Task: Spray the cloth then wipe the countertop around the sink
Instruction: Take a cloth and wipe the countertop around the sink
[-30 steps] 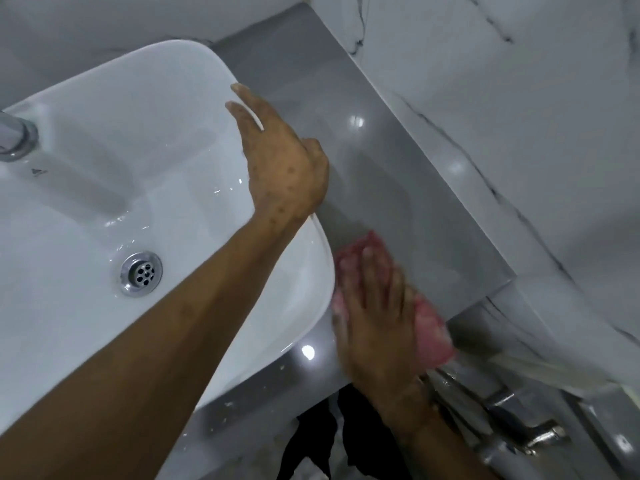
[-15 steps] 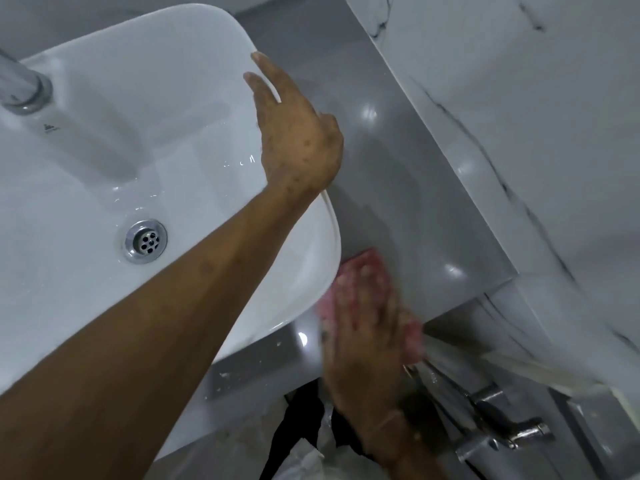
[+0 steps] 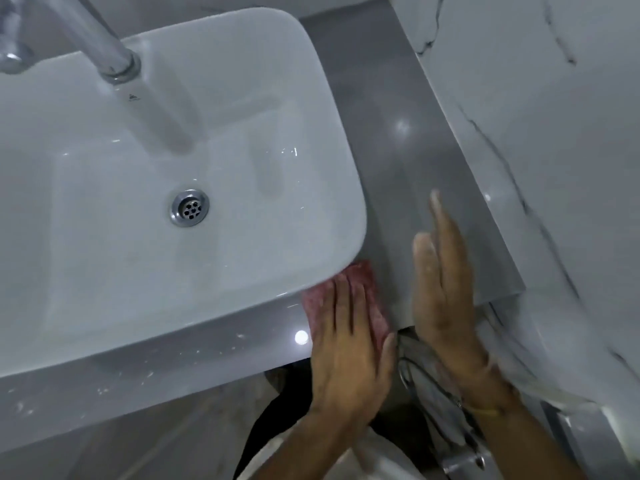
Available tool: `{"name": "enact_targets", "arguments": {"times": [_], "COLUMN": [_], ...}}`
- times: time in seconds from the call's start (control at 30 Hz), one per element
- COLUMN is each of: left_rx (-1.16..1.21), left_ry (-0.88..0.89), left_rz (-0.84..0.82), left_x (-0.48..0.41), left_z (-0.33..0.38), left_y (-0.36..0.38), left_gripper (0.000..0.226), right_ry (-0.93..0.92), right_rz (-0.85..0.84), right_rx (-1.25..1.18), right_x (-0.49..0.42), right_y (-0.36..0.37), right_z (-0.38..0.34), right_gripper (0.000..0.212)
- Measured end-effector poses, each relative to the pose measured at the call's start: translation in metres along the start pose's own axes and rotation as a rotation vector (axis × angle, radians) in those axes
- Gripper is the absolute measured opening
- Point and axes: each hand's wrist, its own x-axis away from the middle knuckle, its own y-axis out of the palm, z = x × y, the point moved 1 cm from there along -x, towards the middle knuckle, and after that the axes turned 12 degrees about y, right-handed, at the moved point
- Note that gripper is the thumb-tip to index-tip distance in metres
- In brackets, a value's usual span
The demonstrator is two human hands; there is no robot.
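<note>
A pink cloth (image 3: 358, 284) lies on the grey countertop (image 3: 412, 161) at the near right corner of the white sink (image 3: 341, 157), partly tucked under the basin's rim. My left hand (image 3: 349, 355) presses flat on the cloth, fingers pointing away from me, and covers most of it. My right hand (image 3: 443, 299) hovers edge-on just right of the cloth, over the counter's front edge, with its fingers straight and nothing in it. No spray bottle is in view.
A chrome faucet (image 3: 104, 46) reaches over the basin above the drain (image 3: 189, 207). A white marble wall (image 3: 519, 98) bounds the counter's right side. White specks dot the counter's front strip (image 3: 156, 379). Chrome plumbing (image 3: 464, 462) hangs below on the right.
My left hand left the sink rim and now lies on the cloth. My right hand came off the cloth and lifted to its right. The view shifted towards the faucet.
</note>
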Motion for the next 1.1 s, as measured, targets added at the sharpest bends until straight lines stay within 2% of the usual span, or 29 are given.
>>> {"name": "enact_targets", "arguments": {"times": [0.1,0.2,0.3,0.4,0.53,0.73,0.83,0.93,1.0,1.1], "left_rx": [-0.049,-0.122,-0.162,-0.179,-0.175,-0.287,-0.229,-0.151,-0.104,-0.094], "left_ry": [-0.099,-0.142,-0.096,-0.051,-0.061,-0.349,-0.442,-0.493,-0.51,-0.441], "left_rz": [-0.082,-0.113,0.01,0.065,0.025,0.024,0.095,0.224,0.255,0.222], "left_x": [-0.025,-0.032,-0.032,-0.016,0.034,0.131,0.154,0.148,0.141,0.14], "left_z": [-0.009,-0.01,-0.015,-0.037,-0.091,-0.216,-0.245,-0.233,-0.22,-0.216], "left_y": [0.024,0.033,0.029,0.029,0.019,-0.019,-0.037,-0.036,-0.03,-0.024], "left_gripper": [0.088,0.082,0.066,0.069,0.074,0.073,0.075,0.068,0.061,0.048], "right_ry": [-0.162,-0.255,-0.322,-0.308,-0.338,-0.428,-0.509,-0.623,-0.797,-1.099], "right_rz": [-0.157,-0.283,-0.168,-0.124,-0.091,-0.067,-0.2,-0.418,-0.541,-0.642], "right_rx": [0.127,0.403,0.758,0.772,0.828,0.971,1.051,1.111,1.087,1.031], "right_x": [-0.02,-0.025,-0.023,-0.023,-0.023,-0.013,0.012,0.053,0.083,0.118], "right_y": [0.018,0.046,0.063,0.065,0.065,0.069,0.095,0.146,0.193,0.267], "right_z": [-0.041,-0.061,-0.058,-0.056,-0.057,-0.062,-0.075,-0.093,-0.103,-0.122], "right_gripper": [0.064,0.07,0.073,0.072,0.071,0.075,0.079,0.078,0.077,0.078]}}
